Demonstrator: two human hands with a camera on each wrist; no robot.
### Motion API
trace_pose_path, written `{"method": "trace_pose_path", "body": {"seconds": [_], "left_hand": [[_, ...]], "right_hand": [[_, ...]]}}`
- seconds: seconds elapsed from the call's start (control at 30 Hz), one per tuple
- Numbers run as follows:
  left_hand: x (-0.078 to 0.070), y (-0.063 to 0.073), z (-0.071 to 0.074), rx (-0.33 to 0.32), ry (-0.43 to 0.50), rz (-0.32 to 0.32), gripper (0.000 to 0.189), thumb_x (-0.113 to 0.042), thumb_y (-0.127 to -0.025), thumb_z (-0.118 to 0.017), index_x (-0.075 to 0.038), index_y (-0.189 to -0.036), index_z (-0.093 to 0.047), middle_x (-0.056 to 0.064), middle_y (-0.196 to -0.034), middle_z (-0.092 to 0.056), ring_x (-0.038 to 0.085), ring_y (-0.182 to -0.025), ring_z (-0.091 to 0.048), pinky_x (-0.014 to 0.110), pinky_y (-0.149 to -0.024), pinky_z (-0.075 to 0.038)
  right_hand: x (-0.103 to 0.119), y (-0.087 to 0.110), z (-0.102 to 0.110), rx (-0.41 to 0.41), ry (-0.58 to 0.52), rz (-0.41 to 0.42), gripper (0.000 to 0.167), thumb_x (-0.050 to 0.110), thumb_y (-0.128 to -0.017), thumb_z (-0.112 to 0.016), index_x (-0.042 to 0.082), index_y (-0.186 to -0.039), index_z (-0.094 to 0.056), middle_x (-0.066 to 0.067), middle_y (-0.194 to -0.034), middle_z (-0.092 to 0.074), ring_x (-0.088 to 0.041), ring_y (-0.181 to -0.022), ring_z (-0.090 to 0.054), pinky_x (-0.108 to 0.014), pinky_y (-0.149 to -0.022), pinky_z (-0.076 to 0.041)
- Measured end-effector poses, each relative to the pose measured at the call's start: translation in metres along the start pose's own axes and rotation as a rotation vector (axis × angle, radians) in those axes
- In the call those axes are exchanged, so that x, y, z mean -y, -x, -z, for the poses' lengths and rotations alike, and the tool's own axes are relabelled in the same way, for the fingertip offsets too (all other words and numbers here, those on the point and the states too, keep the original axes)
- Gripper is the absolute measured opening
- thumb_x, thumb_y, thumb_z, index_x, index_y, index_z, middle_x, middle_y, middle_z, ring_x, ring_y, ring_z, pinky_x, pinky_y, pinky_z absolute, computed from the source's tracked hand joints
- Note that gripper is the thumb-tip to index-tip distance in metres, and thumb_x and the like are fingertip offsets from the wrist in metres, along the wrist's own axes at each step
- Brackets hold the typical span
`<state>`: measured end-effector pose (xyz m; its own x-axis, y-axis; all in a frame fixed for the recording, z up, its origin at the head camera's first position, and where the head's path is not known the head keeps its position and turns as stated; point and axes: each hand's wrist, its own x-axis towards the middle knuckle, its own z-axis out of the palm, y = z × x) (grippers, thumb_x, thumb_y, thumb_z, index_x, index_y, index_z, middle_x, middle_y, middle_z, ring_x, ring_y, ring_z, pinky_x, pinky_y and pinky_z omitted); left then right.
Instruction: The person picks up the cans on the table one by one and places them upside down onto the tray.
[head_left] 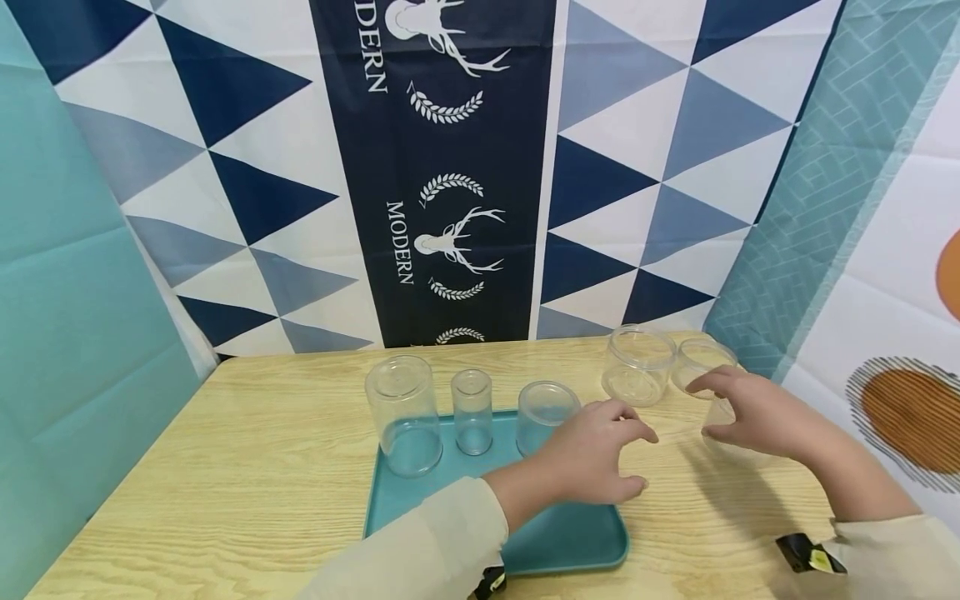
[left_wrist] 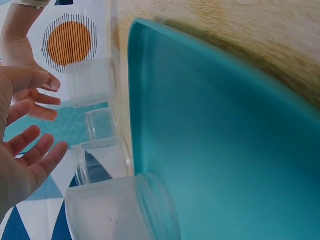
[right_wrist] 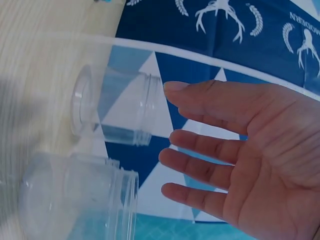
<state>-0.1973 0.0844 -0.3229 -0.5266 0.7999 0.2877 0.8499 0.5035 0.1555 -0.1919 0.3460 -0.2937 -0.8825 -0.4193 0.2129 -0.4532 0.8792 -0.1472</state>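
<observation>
A teal tray (head_left: 562,533) bears three clear jars standing mouth down: a tall wide jar (head_left: 405,417) at left, a slim jar (head_left: 472,412) in the middle and a low jar (head_left: 547,408) at right. My left hand (head_left: 592,454) hangs over the tray's right side, fingers and thumb spread, holding nothing. To the right, my right hand (head_left: 757,412) hovers beside more clear jars, its thumb and fingers apart and the palm bare. Mouth up at the back right stand a wide jar (head_left: 637,367) and another clear jar (head_left: 697,358); my right hand partly covers what is near it.
The wooden table (head_left: 225,467) extends left of the tray and in front of it. A patterned cloth (head_left: 465,167) hangs behind the table's back edge. Side cloths (head_left: 75,292) border the table at left and right.
</observation>
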Motion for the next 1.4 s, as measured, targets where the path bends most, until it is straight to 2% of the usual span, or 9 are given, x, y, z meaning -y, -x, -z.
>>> {"method": "trace_pose_path", "body": {"seconds": [0.17,0.4,0.57,0.7,0.93,1.0,1.17,1.4], "left_hand": [[-0.003,-0.008,-0.006,0.052,0.05,0.039,0.048,-0.044,-0.084,-0.072,-0.032,-0.129,-0.061,-0.013,-0.123,-0.052,0.0,-0.11,-0.049,0.011,-0.085,-0.038],[-0.002,-0.016,-0.017,0.078,0.112,0.082,0.055,-0.046,-0.082,-0.074,-0.032,-0.133,-0.059,-0.012,-0.128,-0.05,-0.001,-0.113,-0.048,0.011,-0.085,-0.039],[0.001,-0.018,-0.022,0.075,0.174,0.128,0.058,-0.046,-0.08,-0.076,-0.031,-0.133,-0.059,-0.011,-0.126,-0.051,-0.001,-0.109,-0.05,0.009,-0.08,-0.039],[0.003,-0.021,-0.025,0.102,0.244,0.165,0.062,-0.046,-0.079,-0.077,-0.032,-0.135,-0.057,-0.011,-0.126,-0.049,-0.001,-0.106,-0.05,0.01,-0.077,-0.039],[0.006,-0.027,-0.031,0.145,0.357,0.192,0.067,-0.047,-0.078,-0.078,-0.032,-0.139,-0.054,-0.01,-0.129,-0.046,0.0,-0.109,-0.048,0.014,-0.082,-0.042],[0.007,-0.028,-0.032,0.154,0.384,0.197,0.07,-0.048,-0.078,-0.078,-0.032,-0.141,-0.051,-0.01,-0.133,-0.045,0.0,-0.115,-0.046,0.016,-0.086,-0.043],[0.009,-0.029,-0.036,0.157,0.496,0.21,0.078,-0.045,-0.078,-0.079,-0.03,-0.146,-0.044,-0.01,-0.146,-0.039,0.006,-0.124,-0.046,0.018,-0.089,-0.044],[0.01,-0.028,-0.04,0.11,0.721,0.264,0.079,-0.035,-0.076,-0.083,-0.031,-0.145,-0.044,-0.01,-0.147,-0.038,0.014,-0.121,-0.054,0.019,-0.086,-0.047]], "right_hand": [[-0.012,0.004,0.003,0.004,0.003,-0.041,0.053,0.011,-0.068,-0.086,-0.004,-0.114,-0.064,-0.028,-0.116,-0.057,-0.049,-0.106,-0.054,-0.056,-0.077,-0.051],[-0.031,0.004,0.003,0.035,0.015,-0.078,0.066,0.016,-0.065,-0.089,-0.007,-0.12,-0.06,-0.038,-0.12,-0.048,-0.057,-0.109,-0.045,-0.061,-0.078,-0.048],[-0.045,0.001,0.005,0.057,0.024,-0.107,0.074,0.022,-0.064,-0.09,-0.008,-0.123,-0.058,-0.04,-0.122,-0.046,-0.058,-0.109,-0.045,-0.064,-0.079,-0.047],[-0.055,-0.002,0.007,0.089,0.015,-0.124,0.078,0.026,-0.064,-0.09,-0.007,-0.126,-0.056,-0.041,-0.124,-0.044,-0.059,-0.11,-0.043,-0.065,-0.079,-0.046],[-0.063,-0.008,0.004,0.18,-0.026,-0.162,0.083,0.023,-0.062,-0.091,-0.009,-0.128,-0.053,-0.044,-0.126,-0.04,-0.063,-0.112,-0.039,-0.066,-0.078,-0.047],[-0.065,-0.009,0.003,0.197,-0.041,-0.17,0.086,0.022,-0.061,-0.091,-0.009,-0.13,-0.05,-0.045,-0.127,-0.038,-0.063,-0.113,-0.037,-0.066,-0.078,-0.047],[-0.069,-0.009,0.001,0.225,-0.079,-0.186,0.094,0.021,-0.06,-0.091,-0.006,-0.136,-0.043,-0.046,-0.131,-0.033,-0.064,-0.115,-0.032,-0.067,-0.078,-0.047],[-0.071,-0.007,-0.001,0.238,-0.108,-0.211,0.092,0.017,-0.06,-0.091,-0.006,-0.135,-0.044,-0.047,-0.131,-0.03,-0.065,-0.115,-0.03,-0.068,-0.078,-0.046]]}}
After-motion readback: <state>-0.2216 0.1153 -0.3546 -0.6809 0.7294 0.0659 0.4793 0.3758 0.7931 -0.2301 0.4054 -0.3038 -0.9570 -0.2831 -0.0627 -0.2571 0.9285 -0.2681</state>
